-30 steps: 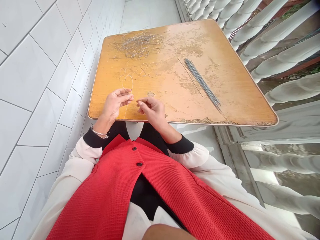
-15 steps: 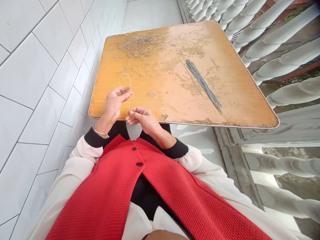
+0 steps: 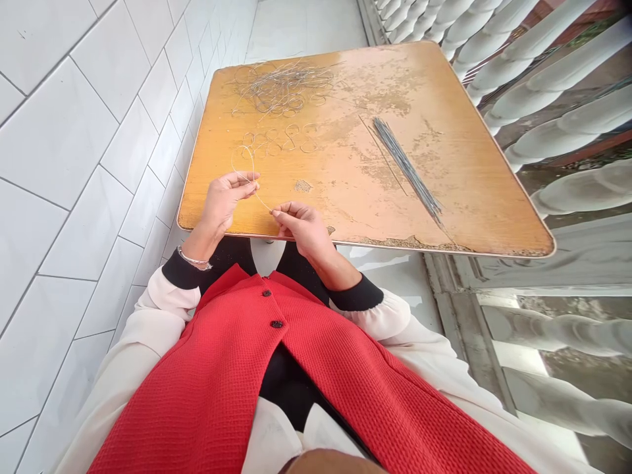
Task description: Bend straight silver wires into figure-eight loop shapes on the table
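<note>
Overhead, head view: our left hand (image 3: 224, 201) pinches a thin wire (image 3: 263, 201) below its loop, and our right hand (image 3: 301, 227) pinches the other end, over the table's (image 3: 345, 164) near left edge. The wire reads faintly against the wood, and fingertips hide both contact points.

Left hand (image 3: 224, 201) at 10 o'clock from right hand (image 3: 302, 225), palm facing inward, fingertips pinched together. Right hand knuckles-up, thumb and forefinger pinched, pointing toward 10 o'clock. Both forearms angled inward.
</note>
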Tool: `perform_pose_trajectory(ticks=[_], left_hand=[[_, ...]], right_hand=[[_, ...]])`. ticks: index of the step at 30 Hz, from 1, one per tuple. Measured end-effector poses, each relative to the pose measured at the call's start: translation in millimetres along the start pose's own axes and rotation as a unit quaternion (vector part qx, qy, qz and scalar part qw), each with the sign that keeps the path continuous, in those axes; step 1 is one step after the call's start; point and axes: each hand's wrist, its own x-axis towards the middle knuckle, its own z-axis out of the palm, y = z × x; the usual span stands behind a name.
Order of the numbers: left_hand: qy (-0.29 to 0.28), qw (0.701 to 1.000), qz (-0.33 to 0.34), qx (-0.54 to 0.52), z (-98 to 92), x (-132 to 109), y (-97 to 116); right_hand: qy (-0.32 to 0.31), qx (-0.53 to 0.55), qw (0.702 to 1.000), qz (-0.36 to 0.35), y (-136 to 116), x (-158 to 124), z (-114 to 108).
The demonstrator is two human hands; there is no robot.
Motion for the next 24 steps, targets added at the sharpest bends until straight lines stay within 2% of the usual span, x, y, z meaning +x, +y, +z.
perform_pose_trajectory(ticks=[3, 7, 11, 15, 24], left_hand=[[-0.03, 0.999, -0.014, -0.003, -3.2, -2.8, 5.4], [-0.062, 0.998, -0.032, 0.0, -7.1, -5.1, 8.1], [-0.083, 0.996, -0.04, 0.007, -9.2, -4.8, 6.2], [-0.094, 0.995, -0.041, 0.005, -10.5, -4.0, 5.6], [-0.089, 0.995, -0.036, -0.013, -6.5, -6.4, 1.6]], right_hand=[[0.024, 0.039, 0.999, -0.02, -0.7, 6.5, -8.6], [0.044, 0.107, 0.993, 0.008, 2.1, 16.8, -15.7], [0.047, 0.096, 0.994, 0.002, 5.7, 23.0, -17.0], [0.047, 0.104, 0.993, -0.005, 7.2, 24.3, -14.9], [0.061, 0.166, 0.983, 0.045, 9.5, 26.7, 2.8]])
